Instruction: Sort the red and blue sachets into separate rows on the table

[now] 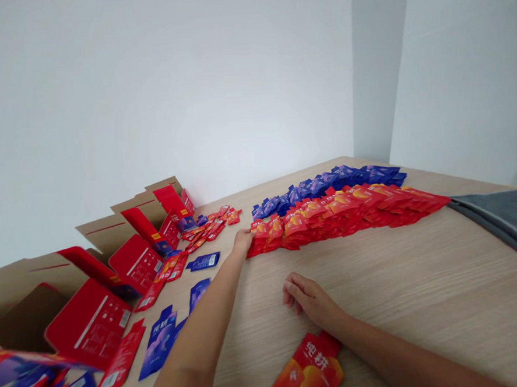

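Observation:
My left hand (243, 241) reaches far forward to the left end of a long overlapping row of red sachets (347, 211). Its fingers close on the end red sachet there. Behind that row lies a similar row of blue sachets (328, 183). My right hand (306, 298) rests on the wooden table (422, 288) nearer to me, fingers loosely curled, with nothing seen in it. A red and orange sachet (310, 368) lies under my right forearm at the near edge.
Opened red cartons with brown cardboard flaps (134, 248) stand along the left. Loose red and blue sachets (201, 261) lie scattered beside them and at the bottom left. A folded grey cloth (500, 219) lies at the right edge. White walls stand behind.

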Available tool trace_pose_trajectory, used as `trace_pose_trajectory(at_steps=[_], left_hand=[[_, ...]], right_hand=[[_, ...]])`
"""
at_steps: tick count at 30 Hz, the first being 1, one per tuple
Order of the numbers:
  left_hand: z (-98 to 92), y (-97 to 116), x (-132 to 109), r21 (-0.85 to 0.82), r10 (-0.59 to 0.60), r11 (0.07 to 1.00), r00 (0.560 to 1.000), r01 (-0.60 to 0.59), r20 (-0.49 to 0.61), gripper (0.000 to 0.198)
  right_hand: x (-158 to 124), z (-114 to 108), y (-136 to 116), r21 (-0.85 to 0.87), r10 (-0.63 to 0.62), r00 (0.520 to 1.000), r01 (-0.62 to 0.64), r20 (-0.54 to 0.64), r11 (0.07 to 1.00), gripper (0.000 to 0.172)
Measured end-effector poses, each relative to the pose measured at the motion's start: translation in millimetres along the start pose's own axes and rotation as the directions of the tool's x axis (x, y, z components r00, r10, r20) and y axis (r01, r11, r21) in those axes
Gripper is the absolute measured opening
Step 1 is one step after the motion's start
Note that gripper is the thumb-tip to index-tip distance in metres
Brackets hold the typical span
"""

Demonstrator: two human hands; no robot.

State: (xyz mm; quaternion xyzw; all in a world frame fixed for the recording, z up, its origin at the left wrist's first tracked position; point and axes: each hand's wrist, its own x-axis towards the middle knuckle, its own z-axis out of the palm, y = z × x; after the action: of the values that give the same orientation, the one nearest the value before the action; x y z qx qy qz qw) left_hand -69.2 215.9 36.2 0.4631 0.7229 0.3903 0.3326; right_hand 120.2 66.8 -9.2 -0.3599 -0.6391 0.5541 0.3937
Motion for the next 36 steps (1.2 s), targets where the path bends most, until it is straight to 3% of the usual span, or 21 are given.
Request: trace_pose_trajectory(at_steps=[3,7,15,17,26,30,32,34,35,36], left_hand=[[5.5,-2,2,0.039,-0.034,0.999,0.998,0.032,0.052,0.028],[3.3,-5,2,0.031,-0.045,0.999,0.998,0.043,0.040,0.025],[1.0,-3,-8,-0.155,0.026,0.988,1.000,-0.028,-0.017,0.005],[-0.2,-2,-10,-0.196,0.041,0.980,0.999,-0.047,-0.034,0.009],[-25.1,-4,-26,-0.166,0.080,0.980,0.982,-0.109,-0.169,0.014],[-27.3,-16,-81,-0.133,0.159,0.976,0.980,-0.174,-0.116,0.010],[-23.5,-28,-128,-0.137,0.192,0.972,0.981,-0.189,0.008,0.012],[-18.3,-44,-179,-0.195,0.217,0.967,0.934,-0.165,0.285,0.016],[-15.8,-52,-203,-0.250,0.217,0.959,0.913,-0.134,0.345,0.022],[-13.5,-60,-222,-0.306,0.249,0.941,0.907,-0.144,0.338,0.026]], right_hand=[[0,0,-1,0.006,0.014,1.000,-0.014,-0.001,1.000,0.029],[0,0,0,0.015,0.006,1.000,-0.006,-0.004,1.000,0.029],[1,0,5,0.024,-0.015,1.000,0.015,-0.008,1.000,0.031],[1,0,5,0.023,-0.017,1.000,0.017,-0.008,1.000,0.031],[2,-1,5,0.015,-0.014,1.000,0.014,0.001,1.000,0.026],[3,-2,5,0.070,-0.011,1.000,0.013,-0.021,0.997,0.025],[3,-3,5,0.100,0.009,0.999,-0.005,-0.036,0.995,0.025],[3,-3,4,0.124,0.030,0.998,-0.023,-0.050,0.992,0.025],[3,-3,4,0.132,0.034,0.998,-0.026,-0.056,0.991,0.025],[2,-4,4,0.140,0.034,0.998,-0.025,-0.061,0.990,0.026]])
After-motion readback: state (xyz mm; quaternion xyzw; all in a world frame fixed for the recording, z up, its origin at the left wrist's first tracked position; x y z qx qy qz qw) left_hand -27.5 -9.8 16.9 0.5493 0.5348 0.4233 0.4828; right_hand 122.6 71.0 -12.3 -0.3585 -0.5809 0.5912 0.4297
